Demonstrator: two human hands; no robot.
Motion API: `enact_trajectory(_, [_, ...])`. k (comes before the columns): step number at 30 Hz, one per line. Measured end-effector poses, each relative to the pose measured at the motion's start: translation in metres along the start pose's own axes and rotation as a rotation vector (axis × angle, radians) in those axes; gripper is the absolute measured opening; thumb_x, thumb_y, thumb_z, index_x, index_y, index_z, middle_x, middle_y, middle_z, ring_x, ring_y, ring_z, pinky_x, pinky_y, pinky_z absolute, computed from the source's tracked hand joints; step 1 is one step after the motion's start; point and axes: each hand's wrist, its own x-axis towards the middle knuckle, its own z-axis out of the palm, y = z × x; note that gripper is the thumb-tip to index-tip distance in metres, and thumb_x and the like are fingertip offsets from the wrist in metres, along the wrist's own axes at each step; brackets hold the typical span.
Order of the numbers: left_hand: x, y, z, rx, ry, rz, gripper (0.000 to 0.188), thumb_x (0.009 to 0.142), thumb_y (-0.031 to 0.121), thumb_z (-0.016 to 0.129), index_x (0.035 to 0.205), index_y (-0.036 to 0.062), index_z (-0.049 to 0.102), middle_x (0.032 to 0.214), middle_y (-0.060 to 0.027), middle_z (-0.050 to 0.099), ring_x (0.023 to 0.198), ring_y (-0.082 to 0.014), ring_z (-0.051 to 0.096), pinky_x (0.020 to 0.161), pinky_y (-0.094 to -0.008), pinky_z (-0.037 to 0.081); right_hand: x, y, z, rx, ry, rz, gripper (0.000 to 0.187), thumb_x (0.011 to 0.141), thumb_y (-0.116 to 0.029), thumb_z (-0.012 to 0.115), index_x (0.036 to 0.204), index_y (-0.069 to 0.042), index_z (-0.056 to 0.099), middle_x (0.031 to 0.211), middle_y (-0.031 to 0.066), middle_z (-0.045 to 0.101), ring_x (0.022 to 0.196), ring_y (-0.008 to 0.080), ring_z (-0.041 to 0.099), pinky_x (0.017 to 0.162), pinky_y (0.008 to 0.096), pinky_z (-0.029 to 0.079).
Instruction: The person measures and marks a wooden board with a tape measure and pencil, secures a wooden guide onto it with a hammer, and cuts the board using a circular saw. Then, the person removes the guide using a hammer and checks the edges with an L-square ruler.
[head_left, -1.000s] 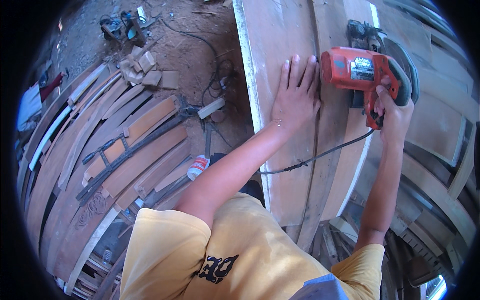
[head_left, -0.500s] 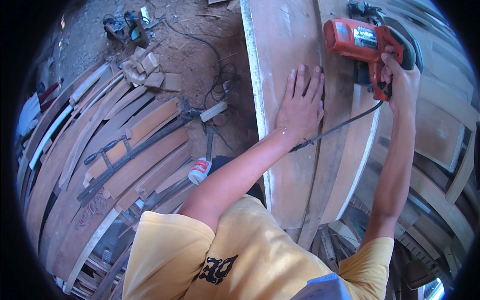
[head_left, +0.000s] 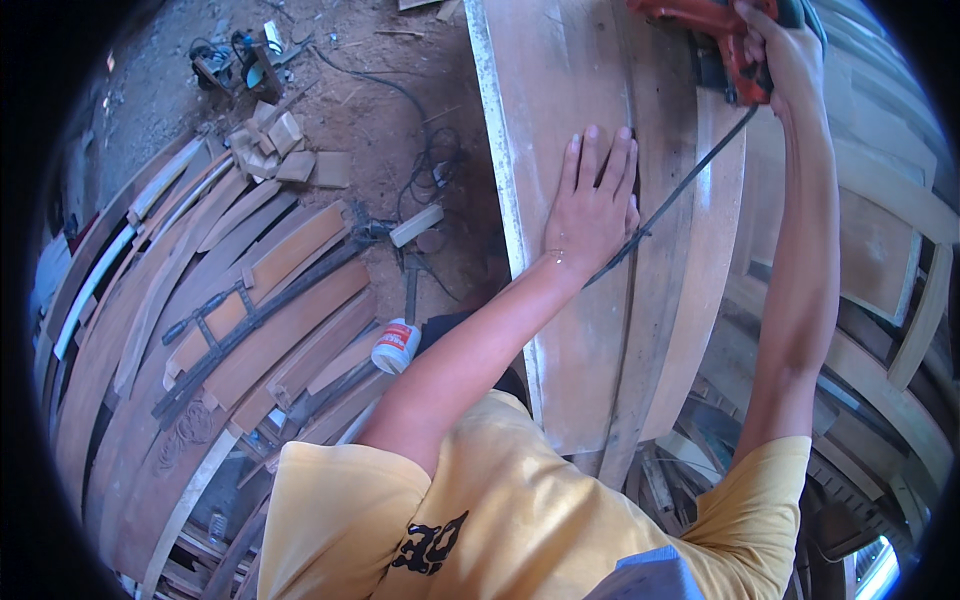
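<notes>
My right hand [head_left: 785, 60] is wrapped round the handle of a red circular saw [head_left: 740, 72] at the top right, the arm stretched far forward. The picture's upper edge cuts off part of the saw, and its blade is hidden. Beneath it lies a long wooden panel [head_left: 570, 350] with a pale left edge and a darker strip of wood [head_left: 650, 290] along it. My left hand [head_left: 590, 205] rests flat on the panel, fingers stretched forward, holding nothing. The saw's black cord [head_left: 695, 172] runs back from the handle to beside my left wrist.
Stacked planks [head_left: 290, 350] fill the left, with a bar clamp [head_left: 215, 330] on top. A white tub [head_left: 396, 346] sits by my left arm. Wood offcuts [head_left: 285, 135] and another power tool [head_left: 240, 65] lie on the dirt floor. More boards [head_left: 870, 250] lie at the right.
My right hand and the saw have moved forward, farther from me, so the saw is now partly out of the picture. The cord has drawn straighter. My left hand stays flat on the panel.
</notes>
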Motion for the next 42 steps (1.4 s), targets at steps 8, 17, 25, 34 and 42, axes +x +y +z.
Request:
enact_trajectory(8, [0.002,0.004,-0.001,-0.009,0.061,-0.015,0.067,0.096,0.032,0.051,0.154,0.0009,0.042,0.163,-0.0168,0.036,0.15,-0.042,0.031,0.127,-0.054,0.018,-0.035,-0.03,0.013,-0.132,0.187,-0.355,0.026,0.089,-0.003,0.069,0.114,-0.007,0.069,0.095,0.0015,0.067,0.063,0.0073,0.058,0.053,0.0265,0.048])
enact_trajectory(17, [-0.005,-0.006,0.006,0.023,0.163,0.001,0.068,0.095,0.032,0.049,0.154,-0.0007,0.042,0.163,-0.0173,0.034,0.152,-0.0425,0.026,0.128,-0.0544,0.015,-0.341,-0.042,-0.111,-0.512,0.608,0.067,0.044,0.089,-0.017,0.082,0.128,0.001,0.069,0.122,0.011,0.074,0.109,0.0179,0.069,0.096,0.034,0.053])
enact_trajectory(25, [-0.01,0.008,0.033,-0.027,0.19,0.092,0.069,0.096,0.031,0.05,0.154,-0.0027,0.039,0.163,-0.0242,0.033,0.153,-0.0446,0.023,0.127,-0.0542,0.013,-0.734,-0.101,-0.133,-0.566,1.065,0.384,0.036,0.094,-0.009,0.074,0.128,0.004,0.067,0.119,0.012,0.073,0.109,0.0191,0.068,0.097,0.0353,0.052])
enact_trajectory(34, [-0.087,0.096,0.026,-0.049,0.259,0.572,0.061,0.103,0.036,0.051,0.153,0.0029,0.042,0.163,-0.0272,0.03,0.153,-0.0478,0.018,0.127,-0.056,0.012,-1.092,-0.057,0.024,-0.445,1.871,0.91,0.032,0.097,-0.017,0.074,0.122,0.002,0.068,0.1,0.006,0.071,0.085,0.0128,0.065,0.076,0.03,0.052])
enact_trajectory(42, [-0.288,0.192,0.213,0.115,-0.16,1.298,0.057,0.099,0.039,0.061,0.149,0.0149,0.052,0.163,-0.0229,0.035,0.152,-0.0499,0.022,0.125,-0.0586,0.019,-1.177,0.047,0.222,0.04,1.975,1.623,0.037,0.095,-0.017,0.074,0.124,0.005,0.067,0.115,0.0141,0.074,0.102,0.0209,0.069,0.094,0.0362,0.051])
